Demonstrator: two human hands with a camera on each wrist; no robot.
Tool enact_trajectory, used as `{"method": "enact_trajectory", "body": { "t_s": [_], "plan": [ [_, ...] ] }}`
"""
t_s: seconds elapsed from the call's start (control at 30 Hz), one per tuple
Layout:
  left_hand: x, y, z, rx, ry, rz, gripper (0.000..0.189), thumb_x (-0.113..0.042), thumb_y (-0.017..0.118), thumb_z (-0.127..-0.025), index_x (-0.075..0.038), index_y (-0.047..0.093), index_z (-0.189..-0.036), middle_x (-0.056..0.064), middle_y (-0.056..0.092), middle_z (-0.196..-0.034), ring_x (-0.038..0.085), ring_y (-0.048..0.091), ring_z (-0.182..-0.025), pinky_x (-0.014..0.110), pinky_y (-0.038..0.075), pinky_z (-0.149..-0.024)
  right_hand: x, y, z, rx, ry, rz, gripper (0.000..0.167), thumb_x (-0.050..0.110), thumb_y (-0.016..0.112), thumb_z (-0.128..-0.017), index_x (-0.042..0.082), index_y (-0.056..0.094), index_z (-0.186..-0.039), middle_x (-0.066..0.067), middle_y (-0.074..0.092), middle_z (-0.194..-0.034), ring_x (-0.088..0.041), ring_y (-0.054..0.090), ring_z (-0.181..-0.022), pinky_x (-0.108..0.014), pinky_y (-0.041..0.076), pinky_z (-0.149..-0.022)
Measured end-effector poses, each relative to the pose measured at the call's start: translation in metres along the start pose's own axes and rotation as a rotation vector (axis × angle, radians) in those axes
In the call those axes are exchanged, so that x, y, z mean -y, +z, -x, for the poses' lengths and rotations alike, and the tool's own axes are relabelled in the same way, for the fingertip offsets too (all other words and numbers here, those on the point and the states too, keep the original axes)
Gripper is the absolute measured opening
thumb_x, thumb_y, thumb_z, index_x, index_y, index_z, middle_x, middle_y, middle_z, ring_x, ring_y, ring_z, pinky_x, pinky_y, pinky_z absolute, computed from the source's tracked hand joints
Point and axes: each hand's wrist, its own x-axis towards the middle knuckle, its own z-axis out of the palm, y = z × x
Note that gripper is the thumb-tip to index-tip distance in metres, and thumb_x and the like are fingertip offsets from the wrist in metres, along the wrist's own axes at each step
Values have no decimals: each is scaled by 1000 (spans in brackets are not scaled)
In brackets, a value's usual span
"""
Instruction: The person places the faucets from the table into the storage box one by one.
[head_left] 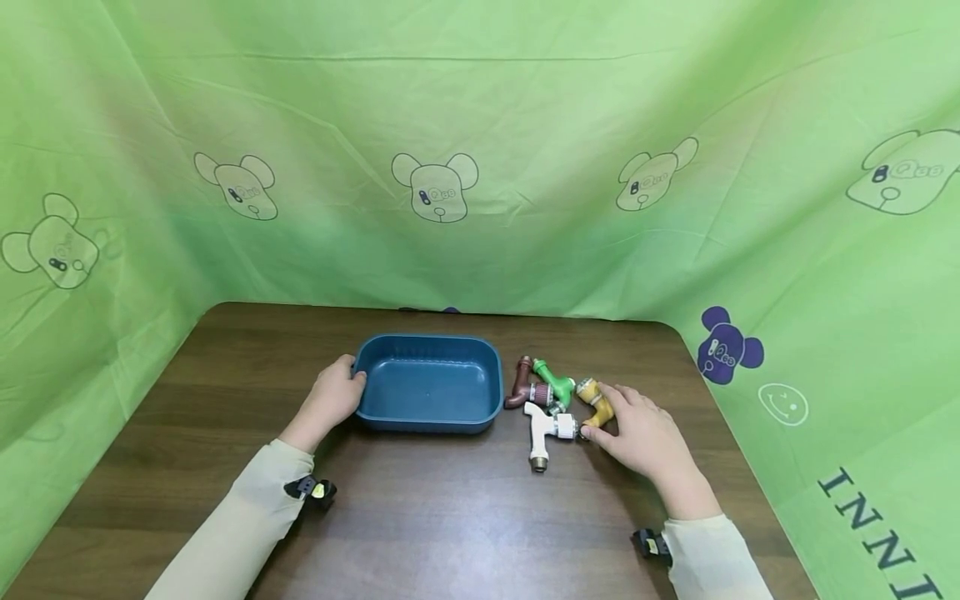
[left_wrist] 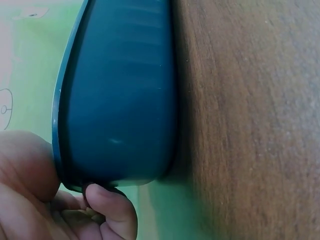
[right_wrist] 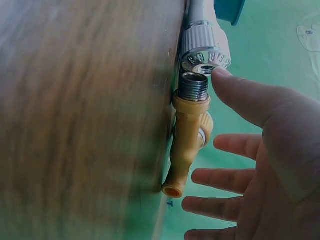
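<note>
My left hand (head_left: 335,397) grips the left rim of a blue plastic basin (head_left: 428,425), its thumb over the edge and fingers curled below the lip (left_wrist: 61,125). The inside of the basin is bare. My right hand (head_left: 647,435) hovers over a yellow tap (head_left: 602,410) with its fingers spread. In the right wrist view the yellow tap (right_wrist: 185,142) lies with its threaded end near the thumb. The thumb tip is close to the knob of a white tap (head_left: 538,432); whether it touches, I cannot tell.
A green tap (head_left: 553,381) and a dark red tap (head_left: 519,385) lie close together between the basin and the yellow tap. All rest on a brown wooden table (head_left: 442,517). Green printed cloth (head_left: 525,100) hangs behind and at both sides.
</note>
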Motion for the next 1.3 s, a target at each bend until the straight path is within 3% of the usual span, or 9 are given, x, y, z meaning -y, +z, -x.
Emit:
{"method": "enact_trajectory", "body": {
  "t_s": [0.43,0.7,0.87,1.0,1.3],
  "plan": [
    [-1,0,1,-10,7,9,42,-19,45,-108,9,45,-140,28,62,-124,33,61,-101,48,54,-85,3,0,-1,24,12,17,84,57,72,-89,6,45,-150,-28,53,-142,-54,53,-126,-71,44,-94],
    [1,2,0,-11,-5,9,43,-20,46,-108,8,42,-140,28,60,-125,34,61,-102,50,53,-87,5,0,-1,44,24,23,90,60,73,-87,8,43,-153,-29,55,-140,-54,55,-123,-71,45,-91],
    [2,2,-1,-12,-5,13,34,-20,46,-108,6,42,-129,23,59,-104,31,59,-90,41,51,-74,5,1,-2,54,27,20,92,60,74,-85,8,41,-154,-29,55,-139,-55,55,-121,-71,45,-90],
    [3,2,-2,-11,-11,9,25,-20,45,-108,2,40,-119,15,51,-86,29,56,-80,36,45,-66,4,1,-4,68,27,19,95,61,75,-84,8,39,-155,-30,54,-140,-56,55,-120,-71,45,-91],
    [3,1,-2,2,-21,18,24,-20,44,-108,1,38,-119,14,48,-84,29,55,-80,36,44,-65,4,-3,-9,89,18,23,98,63,76,-82,5,41,-153,-31,57,-136,-56,58,-115,-68,47,-90]
  ]
}}
